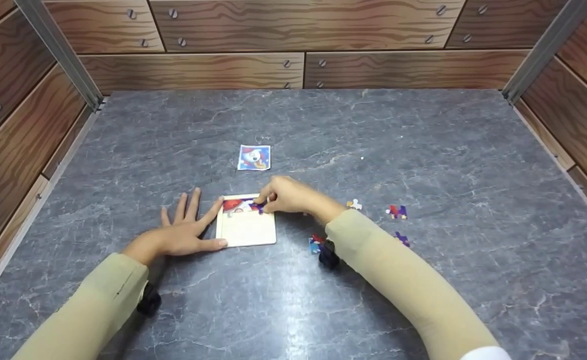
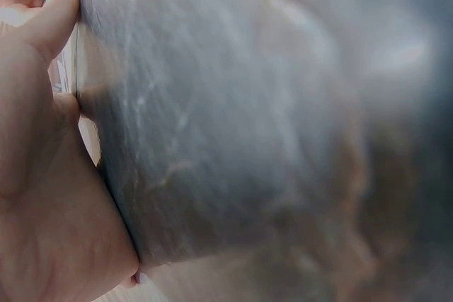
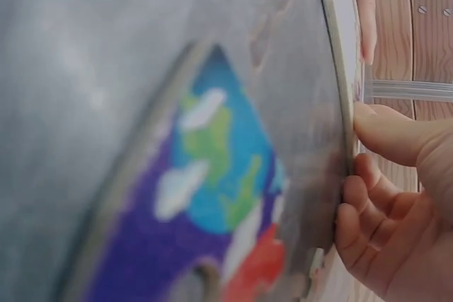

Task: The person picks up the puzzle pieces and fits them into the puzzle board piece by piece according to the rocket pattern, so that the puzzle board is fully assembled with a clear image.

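Note:
A square jigsaw tray [image 1: 248,231] with a pale frame lies in front of me, its lower part bare. Red and white puzzle pieces [image 1: 233,205] fill part of its top row. My left hand [image 1: 185,237] lies with fingers spread at the tray's left side, thumb and index fingertip touching the frame. At the tray's upper right, my right hand [image 1: 289,195] pinches a purple puzzle piece [image 1: 256,206] between thumb and fingers, partly covering it. In the right wrist view, the right thumb and curled fingers [image 3: 356,206] sit at the tray's edge.
Behind the tray lies a small picture card [image 1: 254,158]. Loose pieces lie to the right: a blue, red and purple one [image 1: 315,245] by the right sleeve, a white and orange one [image 1: 355,204], a red and purple one [image 1: 397,212] and a purple one [image 1: 402,239]. Wood-patterned walls [image 1: 293,25] border the table.

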Demonstrator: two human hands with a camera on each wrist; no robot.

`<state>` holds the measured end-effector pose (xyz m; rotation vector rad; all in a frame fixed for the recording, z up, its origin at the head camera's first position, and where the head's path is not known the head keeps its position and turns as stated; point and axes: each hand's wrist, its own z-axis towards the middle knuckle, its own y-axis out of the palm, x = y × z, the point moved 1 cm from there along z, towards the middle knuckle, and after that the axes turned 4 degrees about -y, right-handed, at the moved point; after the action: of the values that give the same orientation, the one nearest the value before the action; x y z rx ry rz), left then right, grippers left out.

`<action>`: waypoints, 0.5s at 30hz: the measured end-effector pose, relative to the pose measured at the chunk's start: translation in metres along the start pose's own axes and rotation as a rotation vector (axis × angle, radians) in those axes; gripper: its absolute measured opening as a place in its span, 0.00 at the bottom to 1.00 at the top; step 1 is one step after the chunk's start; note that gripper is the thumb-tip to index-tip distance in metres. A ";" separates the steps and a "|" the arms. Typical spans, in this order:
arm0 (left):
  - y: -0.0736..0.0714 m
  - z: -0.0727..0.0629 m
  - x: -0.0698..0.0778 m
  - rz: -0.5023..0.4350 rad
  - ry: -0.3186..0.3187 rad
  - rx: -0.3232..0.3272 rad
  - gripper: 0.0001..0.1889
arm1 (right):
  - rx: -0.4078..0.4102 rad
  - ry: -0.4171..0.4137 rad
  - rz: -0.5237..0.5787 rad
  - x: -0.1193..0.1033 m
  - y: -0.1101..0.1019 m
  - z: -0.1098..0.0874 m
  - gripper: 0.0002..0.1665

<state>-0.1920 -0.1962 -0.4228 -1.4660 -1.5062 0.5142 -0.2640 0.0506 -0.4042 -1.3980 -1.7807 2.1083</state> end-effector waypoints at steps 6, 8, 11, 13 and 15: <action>0.000 0.001 0.000 0.007 0.006 0.007 0.51 | 0.001 0.005 0.061 0.003 -0.006 -0.005 0.18; 0.000 0.001 0.000 0.011 0.003 0.009 0.52 | 0.029 0.017 0.102 0.004 -0.009 -0.009 0.18; 0.000 0.000 0.000 0.008 0.008 0.016 0.52 | 0.063 0.027 0.158 0.005 -0.012 -0.016 0.17; 0.000 -0.001 0.000 0.006 0.010 0.018 0.52 | 0.081 0.031 0.174 0.006 -0.014 -0.021 0.17; 0.001 -0.001 0.000 0.003 0.013 0.023 0.52 | 0.097 0.036 0.189 0.008 -0.017 -0.025 0.17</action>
<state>-0.1910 -0.1965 -0.4230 -1.4518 -1.4837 0.5212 -0.2603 0.0797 -0.3935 -1.6252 -1.5663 2.2085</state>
